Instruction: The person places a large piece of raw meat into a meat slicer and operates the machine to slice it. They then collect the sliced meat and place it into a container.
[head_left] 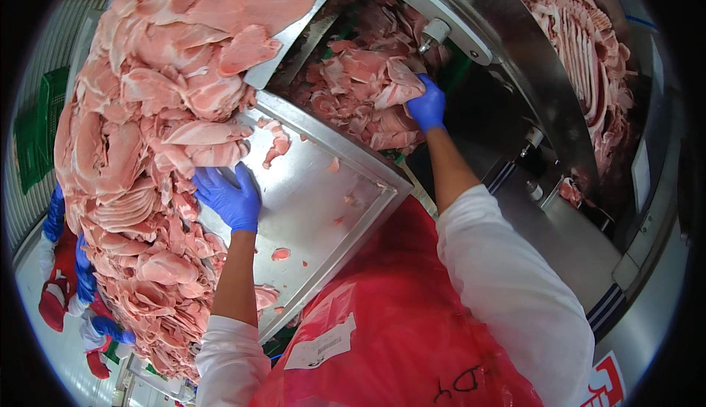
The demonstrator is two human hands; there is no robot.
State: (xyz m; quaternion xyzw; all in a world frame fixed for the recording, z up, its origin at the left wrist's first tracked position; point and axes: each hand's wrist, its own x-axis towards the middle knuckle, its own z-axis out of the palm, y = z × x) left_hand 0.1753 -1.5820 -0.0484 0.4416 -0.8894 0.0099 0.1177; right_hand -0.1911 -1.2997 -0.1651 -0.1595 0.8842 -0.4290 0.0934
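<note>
A large heap of raw pink meat slices (140,157) covers the left side of a steel table (294,201). My left hand (232,197), in a blue glove, rests against the heap's right edge with its fingers stretched out, under a folded bundle of slices (209,138). To the right, my gloved right hand (428,105) reaches down past the table's raised rim. Its fingers are curled round the edge of a meat slice (397,83) on top of a lower pile of slices (353,105). Its fingertips are partly hidden.
Small meat scraps (279,254) lie on the steel. A machine with a curved metal guard (529,61) stands at the right, with more sliced meat (588,61) beyond it. Co-workers in red caps (53,304) are at the far left, near a green crate (48,127).
</note>
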